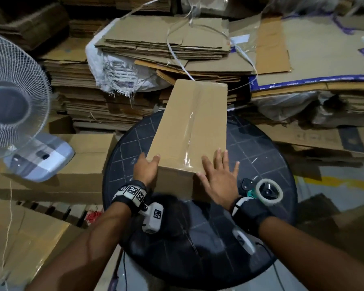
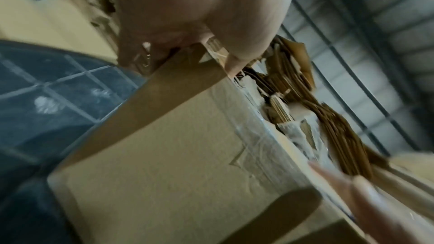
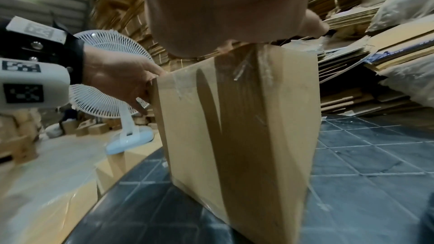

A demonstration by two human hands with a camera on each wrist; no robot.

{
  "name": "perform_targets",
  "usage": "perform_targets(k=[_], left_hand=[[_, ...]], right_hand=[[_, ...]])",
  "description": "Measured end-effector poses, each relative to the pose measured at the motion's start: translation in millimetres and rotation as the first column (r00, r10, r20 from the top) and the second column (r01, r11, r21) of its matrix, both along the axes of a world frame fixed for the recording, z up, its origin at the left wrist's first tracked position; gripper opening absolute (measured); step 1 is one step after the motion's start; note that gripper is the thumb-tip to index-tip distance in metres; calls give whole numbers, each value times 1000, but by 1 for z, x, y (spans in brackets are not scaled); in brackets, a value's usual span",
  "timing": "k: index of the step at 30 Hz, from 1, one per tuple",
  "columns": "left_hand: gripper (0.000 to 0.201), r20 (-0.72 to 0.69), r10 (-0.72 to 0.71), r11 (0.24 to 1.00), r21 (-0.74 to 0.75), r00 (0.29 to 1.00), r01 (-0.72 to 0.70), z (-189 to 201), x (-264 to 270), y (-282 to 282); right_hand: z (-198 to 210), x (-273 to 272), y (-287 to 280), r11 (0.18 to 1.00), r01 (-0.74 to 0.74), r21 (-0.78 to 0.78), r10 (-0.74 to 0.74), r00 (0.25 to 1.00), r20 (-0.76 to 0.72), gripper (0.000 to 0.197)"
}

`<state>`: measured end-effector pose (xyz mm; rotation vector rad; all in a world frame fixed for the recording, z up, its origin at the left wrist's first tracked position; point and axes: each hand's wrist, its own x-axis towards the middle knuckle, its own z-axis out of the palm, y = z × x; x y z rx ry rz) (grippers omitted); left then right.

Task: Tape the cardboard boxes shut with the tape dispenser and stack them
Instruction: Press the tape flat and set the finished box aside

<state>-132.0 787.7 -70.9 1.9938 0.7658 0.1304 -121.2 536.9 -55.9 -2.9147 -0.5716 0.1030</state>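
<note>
The taped cardboard box (image 1: pixel 189 131) stood on the round black table (image 1: pixel 261 148), its far end past the rim. The left hand (image 1: pixel 146 169) cupped its near left corner; the right hand (image 1: pixel 218 178) lay flat, fingers spread, on top. With only palms steadying it, a hasty lift could let it slide or knock the tape dispenser (image 1: pixel 265 191) close by.

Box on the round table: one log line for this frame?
box: taped, on table | left hand: grips left corner | right hand: flat on top | tape dispenser: idle, right

One taped cardboard box (image 1: pixel 189 127) stands on one round counter (image 1: pixel 261 156), with one tape dispenser (image 1: pixel 268 191) and two hands. Off it: one white fan (image 1: pixel 15 106), and flattened cardboard stacks too many to count.
</note>
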Motion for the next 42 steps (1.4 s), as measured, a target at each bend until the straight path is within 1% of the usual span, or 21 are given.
perform_targets(k=[2,4,5,8,9,11,12,14,16,17,18,19,20,22,23,25,29,34,38,40,42], left_hand=[[69,27,-47,989,141,999,43,11,9,6],[71,91,-136,971,208,987,114,15,17,7],[72,75,-217,952,239,973,194,15,20,7],[77,-127,-423,817,375,897,438,0,19,10],[77,-146,-448,799,377,882,468,-2,18,15],[82,-84,-485,830,269,871,488,-1,16,24],[84,-43,-468,869,159,883,468,1,16,29],[83,-12,-376,924,-82,926,374,4,17,42],[81,-9,-301,905,-319,953,283,7,21,50],[86,7,-321,850,-438,947,291,6,23,50],[90,18,-360,791,-524,933,315,5,26,47],[88,43,-404,740,-572,914,354,9,28,41],[78,71,-415,726,-575,907,377,19,32,32],[52,106,-416,730,-553,903,401,51,37,16],[46,124,-437,734,-522,891,433,66,42,8],[46,121,-498,753,-432,859,497,94,52,-3],[36,194,-550,756,-297,812,583,150,60,-46],[36,357,-582,713,-208,731,670,231,49,-134],[42,467,-595,680,-141,654,719,293,34,-222],[37,503,-597,621,-202,624,757,321,27,-266],[35,512,-598,572,-266,617,776,343,28,-302]], right_hand=[[5,1,24,994,100,53,-102,995,18,75],[3,3,44,987,155,35,-156,987,23,73],[0,4,50,984,176,12,-176,984,28,72],[-6,2,45,971,237,-41,-235,971,34,74],[-8,2,37,959,281,-29,-280,960,27,76],[-14,4,17,888,450,97,-445,893,-68,78],[-11,3,8,815,540,211,-516,841,-160,80],[-18,6,-9,593,660,462,-538,751,-383,83],[-15,8,-11,261,782,566,-353,623,-698,80],[-12,9,-9,137,840,525,-204,543,-815,76],[-4,10,-5,87,872,482,-101,489,-866,68],[7,12,-1,77,874,480,-71,485,-871,59],[18,15,1,72,862,502,-104,507,-856,52],[47,20,-1,64,818,571,-229,569,-790,44],[60,25,-8,83,795,601,-287,597,-749,39],[95,27,-23,135,768,626,-341,630,-698,34],[156,19,-70,152,736,660,-354,664,-658,36],[215,-5,-161,146,592,793,-414,764,-495,34],[260,-26,-249,144,429,892,-489,815,-312,47],[283,-34,-291,134,356,925,-510,825,-244,43],[311,-40,-327,170,293,941,-533,830,-162,44]])
